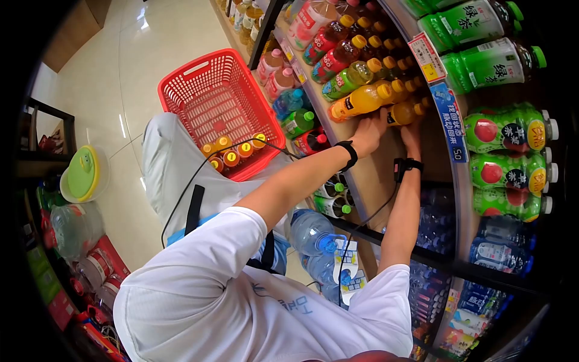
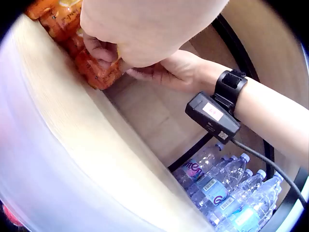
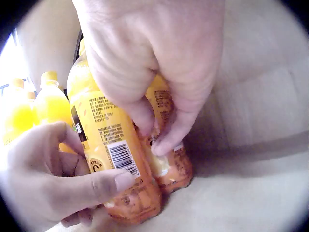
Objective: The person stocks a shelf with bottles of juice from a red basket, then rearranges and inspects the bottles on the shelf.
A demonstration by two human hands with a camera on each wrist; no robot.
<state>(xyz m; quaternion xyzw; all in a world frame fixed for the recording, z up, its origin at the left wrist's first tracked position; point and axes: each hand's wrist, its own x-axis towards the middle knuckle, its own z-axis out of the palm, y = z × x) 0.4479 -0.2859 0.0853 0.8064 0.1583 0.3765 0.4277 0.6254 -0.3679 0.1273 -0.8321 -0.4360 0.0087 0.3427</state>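
In the right wrist view, my left hand (image 3: 53,179) grips an orange juice bottle (image 3: 104,128), thumb along its label beside the barcode. My right hand (image 3: 159,63) reaches down over a second orange juice bottle (image 3: 176,169) right beside it, thumb and finger pinching at its label. Seen from the head, both my left hand (image 1: 369,136) and my right hand (image 1: 412,142) are on the shelf (image 1: 380,172), close around the nearest juice bottle (image 1: 401,114). The left wrist view shows the bottles' orange lower ends (image 2: 99,72), partly hidden behind my left hand (image 2: 140,34).
A red basket (image 1: 256,99) with several orange-capped bottles stands on the floor at left. Rows of drinks (image 1: 356,75) fill the shelf beyond my hands. Green tea bottles (image 1: 488,66) are at right; large water bottles (image 1: 310,232) stand below. Black cables (image 1: 202,151) run from my wrists.
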